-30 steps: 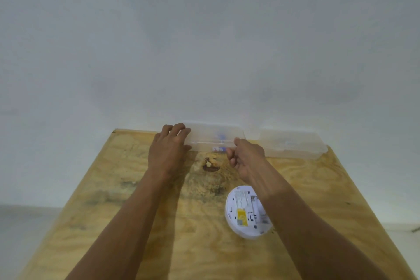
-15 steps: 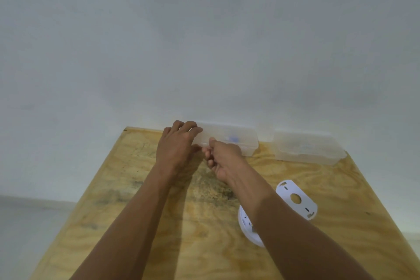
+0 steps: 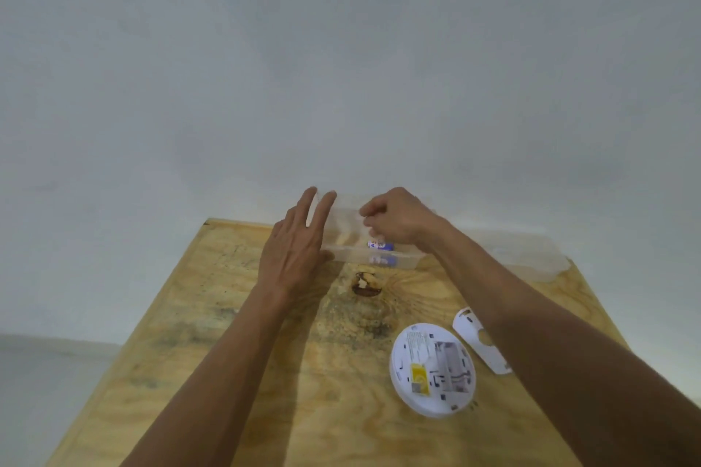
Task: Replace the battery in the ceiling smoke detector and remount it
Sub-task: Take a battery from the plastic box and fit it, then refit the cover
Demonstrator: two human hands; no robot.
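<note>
Left hand (image 3: 294,258): fingers spread flat against the left end of a clear plastic box (image 3: 373,258), upper centre. Right hand (image 3: 398,220): curled over the box; its contents cannot be told. Battery (image 3: 380,245), blue-white, inside the box, partly hidden. Smoke detector (image 3: 432,368), back up, lower right on the plywood table (image 3: 235,315); mounting plate (image 3: 480,339) beside it, half covered by the right forearm. Second clear box (image 3: 531,254), right, blurred.
</note>
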